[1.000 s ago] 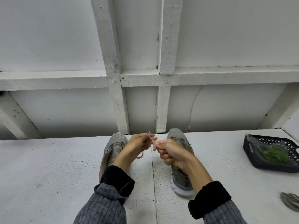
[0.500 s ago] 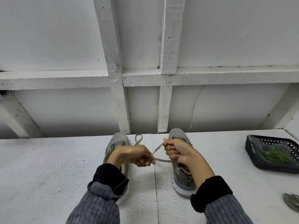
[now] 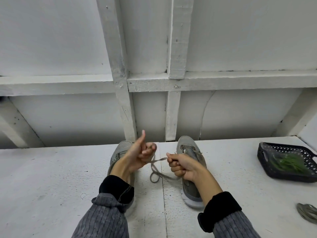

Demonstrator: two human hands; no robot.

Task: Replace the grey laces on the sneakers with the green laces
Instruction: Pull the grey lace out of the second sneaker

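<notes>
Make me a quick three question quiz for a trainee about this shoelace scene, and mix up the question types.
1. True or false: both hands, the left hand and the right hand, hold the flat grey lace between the two grey fabric sneakers.
2. Where are the green laces? A) threaded into the left sneaker B) in the black perforated plastic basket at the right C) in the left hand
3. Fill in: the loose bundle of grey lace lies on the white table near its ______ edge.

Key: 1 true; 2 B; 3 right.
</notes>
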